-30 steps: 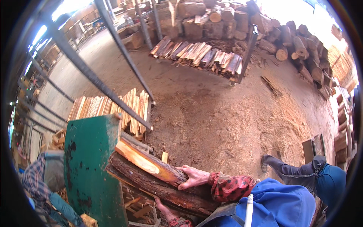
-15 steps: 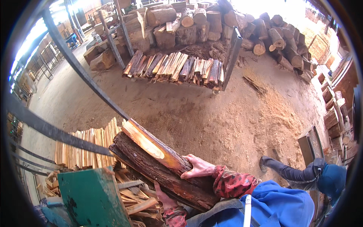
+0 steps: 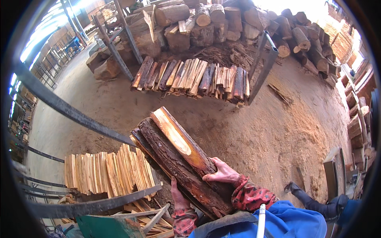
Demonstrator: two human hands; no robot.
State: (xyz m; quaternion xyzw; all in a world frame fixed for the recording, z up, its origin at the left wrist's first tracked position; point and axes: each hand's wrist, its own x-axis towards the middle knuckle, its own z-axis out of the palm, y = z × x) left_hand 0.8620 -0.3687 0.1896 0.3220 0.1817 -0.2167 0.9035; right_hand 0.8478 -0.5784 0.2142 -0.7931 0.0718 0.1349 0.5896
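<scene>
Raised higher now, split logs [image 3: 180, 158] gripped by left hand [image 3: 179, 198] beneath, right hand [image 3: 222, 173] fingers curled over

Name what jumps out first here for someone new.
First, the split logs with dark bark and a pale cut face, carried at centre: the right hand lies on top, the left hand grips from below. Behind them, a rack of split firewood stands mid-frame, with a heap of round logs beyond. Lower left sits a pale stack of split wood.
</scene>
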